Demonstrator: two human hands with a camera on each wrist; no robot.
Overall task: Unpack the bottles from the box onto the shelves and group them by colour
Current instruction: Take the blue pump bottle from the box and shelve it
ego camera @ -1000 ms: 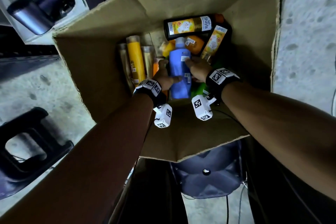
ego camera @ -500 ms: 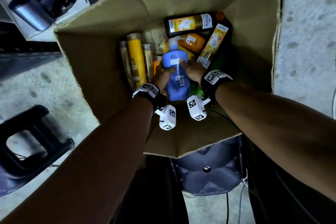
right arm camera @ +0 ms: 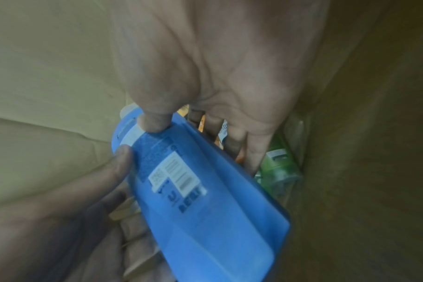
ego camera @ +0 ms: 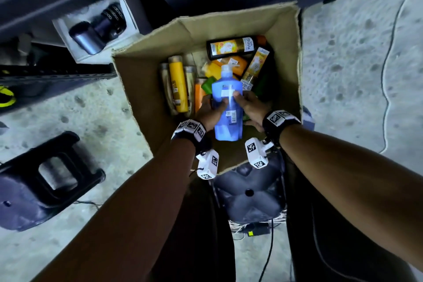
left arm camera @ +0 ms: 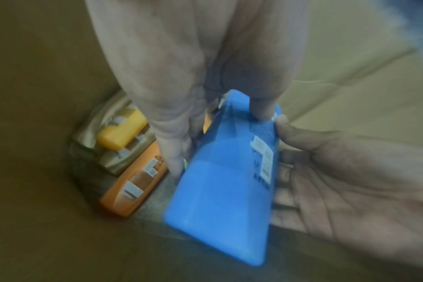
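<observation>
An open cardboard box [ego camera: 142, 89] stands on the floor and holds several bottles. Both hands grip a blue bottle [ego camera: 226, 103] above the pile, neck pointing away from me. My left hand [ego camera: 211, 111] holds its left side, my right hand [ego camera: 247, 105] its right side. In the left wrist view the left thumb lies on top of the blue bottle [left arm camera: 225, 190] and the fingers [left arm camera: 174, 152] wrap underneath. The right wrist view shows the right thumb pressing the blue bottle [right arm camera: 205, 209] near the barcode label. Below lie a yellow bottle [ego camera: 177, 84], orange bottles [ego camera: 229, 65], a black bottle [ego camera: 231, 47] and a green one [right arm camera: 280, 171].
A black plastic stool [ego camera: 45, 181] stands on the floor at the left. A white carton [ego camera: 96, 30] showing a dark device sits behind the box, by a dark metal shelf rail [ego camera: 57, 75]. A cable [ego camera: 386, 89] runs over the concrete floor at the right.
Both hands have lifted the blue bottle up off the pile and toward me. The head view has pulled back, so the box looks smaller.
</observation>
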